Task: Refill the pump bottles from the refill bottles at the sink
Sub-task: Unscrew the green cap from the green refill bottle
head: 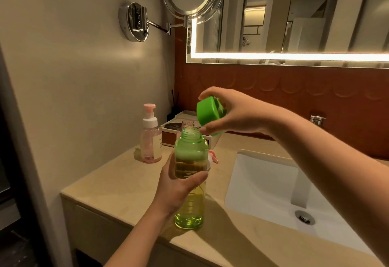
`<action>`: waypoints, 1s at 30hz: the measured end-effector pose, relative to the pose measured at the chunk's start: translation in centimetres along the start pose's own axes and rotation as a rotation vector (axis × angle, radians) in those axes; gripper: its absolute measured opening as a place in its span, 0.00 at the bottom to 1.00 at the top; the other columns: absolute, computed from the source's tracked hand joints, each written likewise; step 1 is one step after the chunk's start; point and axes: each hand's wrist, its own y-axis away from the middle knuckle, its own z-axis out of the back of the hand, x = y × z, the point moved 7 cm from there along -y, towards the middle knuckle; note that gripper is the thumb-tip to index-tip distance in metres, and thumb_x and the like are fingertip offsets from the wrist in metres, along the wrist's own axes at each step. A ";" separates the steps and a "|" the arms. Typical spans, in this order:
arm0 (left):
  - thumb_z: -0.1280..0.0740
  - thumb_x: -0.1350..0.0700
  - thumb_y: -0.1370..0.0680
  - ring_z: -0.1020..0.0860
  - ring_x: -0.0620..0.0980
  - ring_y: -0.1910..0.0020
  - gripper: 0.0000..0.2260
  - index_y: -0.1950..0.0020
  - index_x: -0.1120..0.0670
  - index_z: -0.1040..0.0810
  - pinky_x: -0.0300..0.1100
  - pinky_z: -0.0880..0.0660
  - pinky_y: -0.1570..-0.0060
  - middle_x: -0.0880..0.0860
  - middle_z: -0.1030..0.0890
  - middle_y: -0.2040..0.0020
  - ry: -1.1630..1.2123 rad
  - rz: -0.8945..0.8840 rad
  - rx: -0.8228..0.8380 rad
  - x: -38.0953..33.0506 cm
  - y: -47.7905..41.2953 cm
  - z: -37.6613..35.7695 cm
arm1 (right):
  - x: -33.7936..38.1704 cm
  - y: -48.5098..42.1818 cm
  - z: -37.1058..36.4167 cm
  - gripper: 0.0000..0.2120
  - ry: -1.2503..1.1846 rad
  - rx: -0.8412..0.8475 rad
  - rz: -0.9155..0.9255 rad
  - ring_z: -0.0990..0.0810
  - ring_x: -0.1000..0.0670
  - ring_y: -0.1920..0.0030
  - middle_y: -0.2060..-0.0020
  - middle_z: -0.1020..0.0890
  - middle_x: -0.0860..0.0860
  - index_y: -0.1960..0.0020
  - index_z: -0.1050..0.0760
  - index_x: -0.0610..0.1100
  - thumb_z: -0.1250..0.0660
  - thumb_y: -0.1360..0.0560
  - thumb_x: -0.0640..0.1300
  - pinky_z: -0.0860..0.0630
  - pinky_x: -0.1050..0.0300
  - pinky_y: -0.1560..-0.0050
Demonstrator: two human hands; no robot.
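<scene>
The left hand is wrapped around the middle of the green refill bottle, thumb across the front. The bottle stands upright and about two-thirds full of yellow-green liquid. Whether its base rests on the counter cannot be told. The right hand pinches the green cap, tilted, just above and to the right of the bottle's open mouth, clear of the threads.

The step in hand seems to be the cap, which is off. Whether it is being removed or put back cannot be judged.

Beyond the held bottle, a clear open bottle neck shows, and a loose pump head lies just to the right of it. A pink pump bottle stands farther left, still capped.

If pouring comes next, the cap should be set aside. The left hand must then carry the bottle forward and tip its mouth slowly over that narrow neck, since a spill is likely.
</scene>
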 end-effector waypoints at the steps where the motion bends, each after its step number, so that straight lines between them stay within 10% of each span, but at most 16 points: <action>1: 0.24 0.45 0.47 0.19 0.44 0.52 0.34 0.42 0.51 0.27 0.37 0.22 0.56 0.50 0.18 0.51 -0.009 -0.001 -0.012 -0.1 0.2 0.3 | -0.9 0.3 -0.3 0.30 -0.052 -0.035 -0.008 0.25 0.53 0.48 0.48 0.28 0.56 0.36 0.33 0.50 0.25 0.35 0.49 0.24 0.65 0.56; 11: 0.28 0.51 0.40 0.22 0.41 0.52 0.27 0.42 0.49 0.30 0.37 0.26 0.53 0.46 0.22 0.51 -0.156 -0.052 -0.201 -1.7 -0.2 4.3 | -10.8 2.6 -6.7 0.38 -0.352 -0.189 -0.271 0.27 0.50 0.42 0.38 0.29 0.52 0.32 0.35 0.54 0.22 0.37 0.45 0.24 0.48 0.42; 30: 0.33 0.38 0.31 0.41 0.57 0.27 0.43 0.25 0.51 0.52 0.64 0.42 0.32 0.54 0.40 0.25 -0.465 0.096 -0.324 3.4 -9.1 5.9 | -14.9 1.6 -15.6 0.40 -0.240 -0.129 -0.424 0.29 0.51 0.40 0.37 0.31 0.50 0.28 0.42 0.54 0.25 0.33 0.49 0.27 0.58 0.41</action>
